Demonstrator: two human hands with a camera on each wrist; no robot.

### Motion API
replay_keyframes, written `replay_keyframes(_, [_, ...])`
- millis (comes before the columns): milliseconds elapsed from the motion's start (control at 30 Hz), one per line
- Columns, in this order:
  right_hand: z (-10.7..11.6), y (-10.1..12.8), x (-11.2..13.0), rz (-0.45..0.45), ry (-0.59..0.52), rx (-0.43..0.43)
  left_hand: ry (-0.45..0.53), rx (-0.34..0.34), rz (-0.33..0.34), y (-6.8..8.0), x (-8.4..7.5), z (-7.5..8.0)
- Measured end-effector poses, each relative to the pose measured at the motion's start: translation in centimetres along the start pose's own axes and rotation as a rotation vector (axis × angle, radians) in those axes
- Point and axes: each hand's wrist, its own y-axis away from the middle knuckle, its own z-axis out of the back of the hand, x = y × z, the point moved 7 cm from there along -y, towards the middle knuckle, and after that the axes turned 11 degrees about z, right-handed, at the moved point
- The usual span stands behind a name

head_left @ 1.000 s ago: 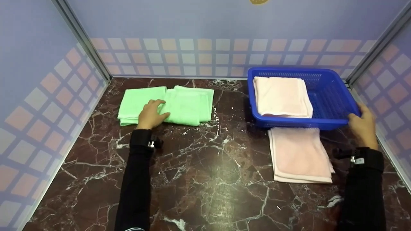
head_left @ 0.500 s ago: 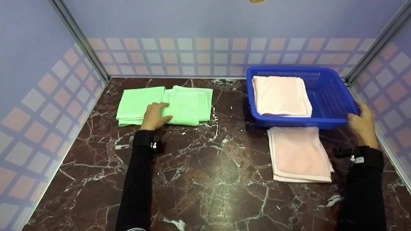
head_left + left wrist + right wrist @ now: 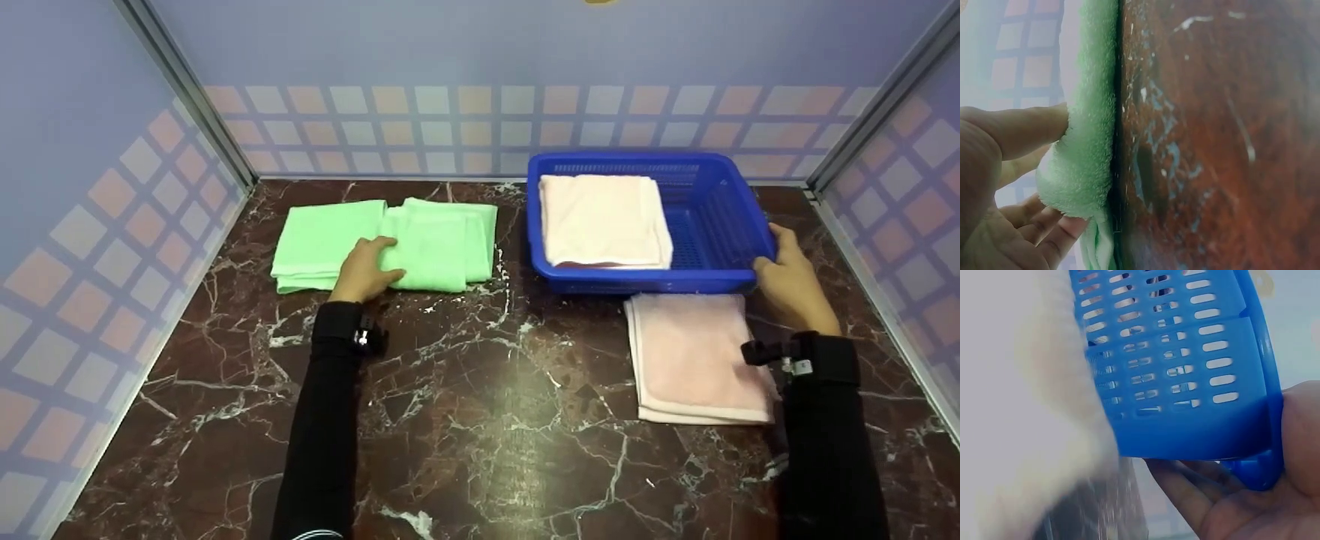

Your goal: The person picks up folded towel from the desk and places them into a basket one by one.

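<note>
My left hand holds the near left edge of the right-hand folded green towel, thumb and fingers on either side of its fluffy fold in the left wrist view. Another folded green towel lies just left of it, partly behind the hand. At right, my right hand grips the right end of a blue plastic basket, whose slotted wall fills much of the right wrist view. Inside the basket, a folded pale pink towel lies at the left side.
A second folded pink towel lies on the dark marbled tabletop, in front of the basket. Tiled-pattern panels wall the table at the back and both sides.
The basket, with the pink towel in it, has slid left, and my right hand has moved with it. My left hand has shifted slightly right along the green towels. The front pink towel stays put.
</note>
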Motion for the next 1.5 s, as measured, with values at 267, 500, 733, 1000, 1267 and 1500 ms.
replay_keyframes(267, [-2.8,-0.4,2.3,0.008,-0.042,0.060,0.021,0.014,0.006,0.1,0.1,-0.1])
replay_keyframes(500, [-3.2,-0.5,2.3,-0.006,-0.044,0.087,0.019,0.019,0.003,0.0,0.1,0.0])
replay_keyframes(733, [-3.2,-0.5,2.5,0.000,-0.024,0.089,0.033,0.012,-0.003,-0.1,0.0,0.0])
replay_keyframes(1000, [-3.9,-0.4,3.3,0.007,-0.020,0.095,0.055,0.030,0.008,0.0,0.2,-0.1])
replay_keyframes(1267, [-4.0,-0.5,3.2,0.001,-0.011,0.101,0.058,0.039,0.014,0.2,0.3,-0.1])
replay_keyframes(1500, [-3.9,-0.4,3.3,0.009,-0.011,0.099,0.043,0.049,0.007,0.3,-0.1,0.0])
